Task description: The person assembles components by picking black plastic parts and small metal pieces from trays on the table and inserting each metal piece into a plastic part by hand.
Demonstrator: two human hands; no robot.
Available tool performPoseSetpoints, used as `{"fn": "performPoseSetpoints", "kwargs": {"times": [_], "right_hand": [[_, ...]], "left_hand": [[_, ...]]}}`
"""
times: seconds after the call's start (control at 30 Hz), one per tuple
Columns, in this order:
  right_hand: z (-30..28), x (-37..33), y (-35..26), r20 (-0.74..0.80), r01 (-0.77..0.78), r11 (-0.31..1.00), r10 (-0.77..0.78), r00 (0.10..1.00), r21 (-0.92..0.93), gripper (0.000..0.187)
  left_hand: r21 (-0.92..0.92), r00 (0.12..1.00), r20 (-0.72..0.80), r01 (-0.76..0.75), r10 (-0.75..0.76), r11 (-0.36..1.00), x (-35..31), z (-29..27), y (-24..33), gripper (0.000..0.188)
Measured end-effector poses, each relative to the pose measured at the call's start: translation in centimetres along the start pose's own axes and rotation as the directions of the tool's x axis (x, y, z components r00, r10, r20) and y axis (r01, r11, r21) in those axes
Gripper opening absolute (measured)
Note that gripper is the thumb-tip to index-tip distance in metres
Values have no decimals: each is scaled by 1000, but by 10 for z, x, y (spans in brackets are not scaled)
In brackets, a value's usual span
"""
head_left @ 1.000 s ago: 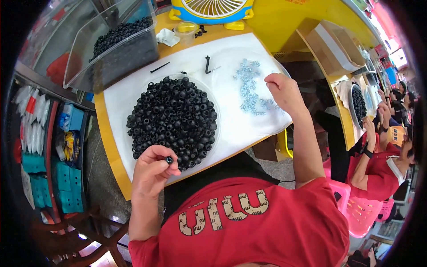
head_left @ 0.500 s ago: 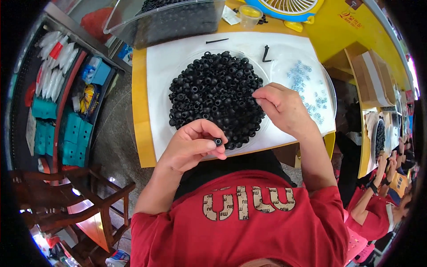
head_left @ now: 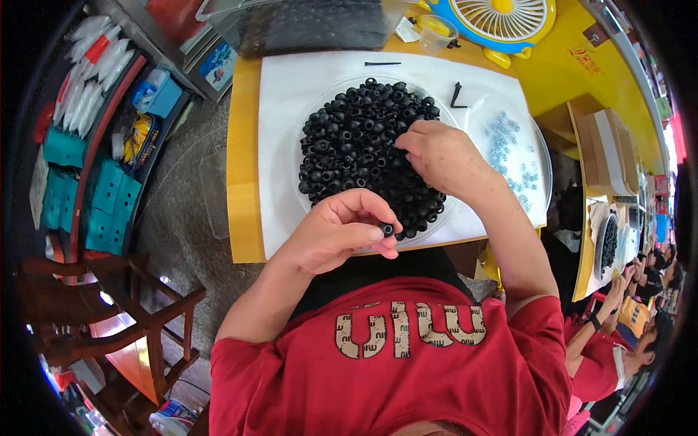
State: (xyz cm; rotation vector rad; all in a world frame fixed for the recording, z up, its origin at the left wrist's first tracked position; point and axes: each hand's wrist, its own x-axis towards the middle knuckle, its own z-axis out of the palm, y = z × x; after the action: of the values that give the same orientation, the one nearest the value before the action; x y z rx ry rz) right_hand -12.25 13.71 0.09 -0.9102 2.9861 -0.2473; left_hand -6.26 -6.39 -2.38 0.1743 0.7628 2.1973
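My left hand [head_left: 338, 229] pinches a small black hollow bead-like part [head_left: 387, 229] between thumb and fingers, its open end showing, in front of the near edge of a heap. The heap of black hollow parts [head_left: 345, 138] lies on a round clear tray [head_left: 300, 171]. My right hand [head_left: 447, 161] is at the heap's right side, thumb and forefinger drawn together against the parts. Whatever sits between those fingertips is hidden. Close to that hand, small clear bluish pieces [head_left: 502, 142] lie scattered on another clear round tray [head_left: 547, 156].
White sheeting [head_left: 280, 145] covers the yellow table. A thin black stick [head_left: 382, 64] and an L-shaped black piece [head_left: 456, 96] lie beyond the heap. Farther back stand a clear bin [head_left: 313, 29], a clear cup [head_left: 438, 33] and a blue-yellow fan [head_left: 502, 22]. Co-workers sit at the right.
My right hand has moved left and farther over the heap. My left hand still holds the black part. The whole view has shifted slightly.
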Motion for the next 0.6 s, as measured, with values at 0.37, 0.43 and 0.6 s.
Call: {"fn": "performPoseSetpoints", "kwargs": {"times": [0.37,0.43,0.6], "right_hand": [[-6,-12,-4,-153,7,944,46,987,329,13],[-11,-21,-12,-172,-29,859,135,976,510,13],[-13,-43,-32,88,-197,384,282,955,902,12]], "left_hand": [[23,995,-97,-9,12,1000,1,2,-3,15],[-53,983,-173,-68,58,996,2,3,-5,15],[-27,963,-254,-96,86,995,8,9,-6,15]]}}
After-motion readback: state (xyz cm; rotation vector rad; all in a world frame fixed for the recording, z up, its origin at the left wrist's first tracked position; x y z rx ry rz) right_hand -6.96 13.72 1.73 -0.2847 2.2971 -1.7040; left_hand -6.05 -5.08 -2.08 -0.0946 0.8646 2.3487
